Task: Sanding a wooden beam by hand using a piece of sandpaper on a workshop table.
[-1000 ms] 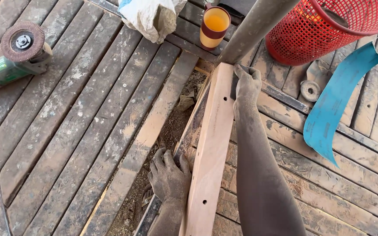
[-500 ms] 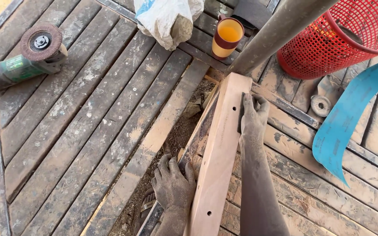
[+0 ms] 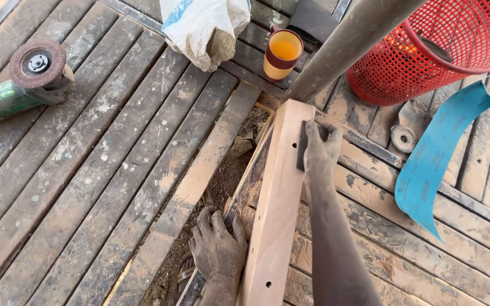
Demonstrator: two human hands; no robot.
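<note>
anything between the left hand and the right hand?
Head view: only the pale wooden beam lies between left hand and right hand.
</note>
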